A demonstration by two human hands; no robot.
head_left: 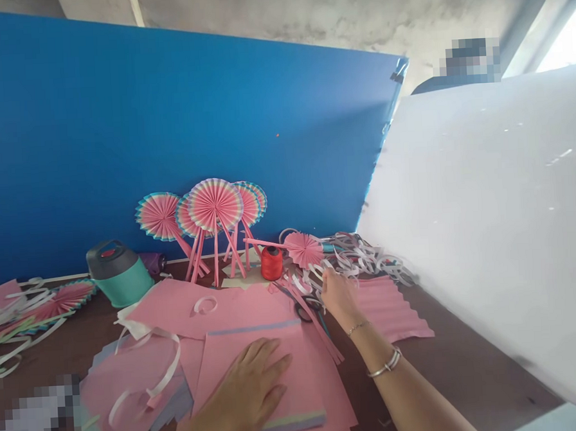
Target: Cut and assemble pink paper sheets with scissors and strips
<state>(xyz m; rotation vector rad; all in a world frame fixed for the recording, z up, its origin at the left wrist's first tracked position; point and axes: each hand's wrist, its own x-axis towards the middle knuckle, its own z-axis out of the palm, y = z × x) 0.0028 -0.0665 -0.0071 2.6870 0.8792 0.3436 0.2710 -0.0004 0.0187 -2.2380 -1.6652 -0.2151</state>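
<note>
My left hand (246, 388) lies flat, fingers spread, on a pink paper sheet (223, 357) with a bluish strip along its far edge and green and lilac strips along its near edge. Farther right, my right hand (340, 296) is closed at a curl of white paper strip (316, 272); its fingertips are partly hidden. Black-handled scissors (302, 308) lie just left of that hand, partly under thin pink strips (317, 326). Close by are a pink pleated rosette (304, 249), a tangle of pale strips (367, 256) and a creased pink sheet (394, 306).
Several pink folded-paper fans (215, 205) stand against the blue partition (282, 113). A red thread spool (272, 263) and a green-and-grey container (120, 276) are at the back. More sheets (132, 378) lie left; a white panel (486, 231) bounds the right. A person (468, 64) is behind it.
</note>
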